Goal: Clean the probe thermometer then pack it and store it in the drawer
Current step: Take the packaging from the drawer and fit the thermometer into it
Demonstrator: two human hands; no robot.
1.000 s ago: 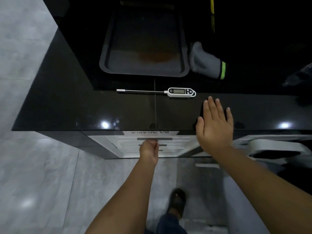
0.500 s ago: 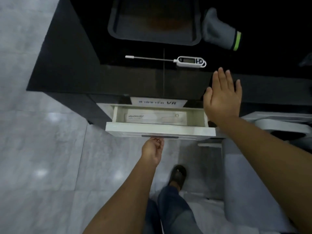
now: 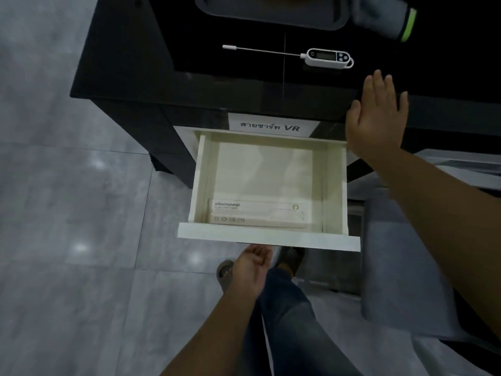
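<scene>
Two hands in view, one drawer pulled out. Black glossy surface [image 3: 244,85] fills the 12 o'clock half of the view; grey tiled floor [image 3: 67,213] at 9 o'clock. White drawer [image 3: 268,237] stands open below the surface front edge, centre of view, w/ a paper label [image 3: 271,126] in Thai script + "VR" on the cabinet face just above it. Dark tray [image 3: 271,14] at 12 o'clock, cut off by the top edge; grey glove w/ green cuff [image 3: 385,17] just beside it at 1 o'clock. White box [image 3: 260,213] w/ printed text lies flat in the drawer, against its front wall, approx 6 o'clock part of the drawer floor. Probe thermometer [image 3: 325,57] lies on the surface at 12–1 o'clock, probe pointing toward 9 o'clock, display up, apart from tray and glove. Right hand [image 3: 376,120] at 2 o'clock: grip released, fingers flat and spread, palm at the surface front edge, holding nothing. Left hand [image 3: 252,267] at 6 o'clock, just under the drawer front, palm up, fingers loosely curled, grip empty; contact w/ drawer front cannot be told.
</scene>
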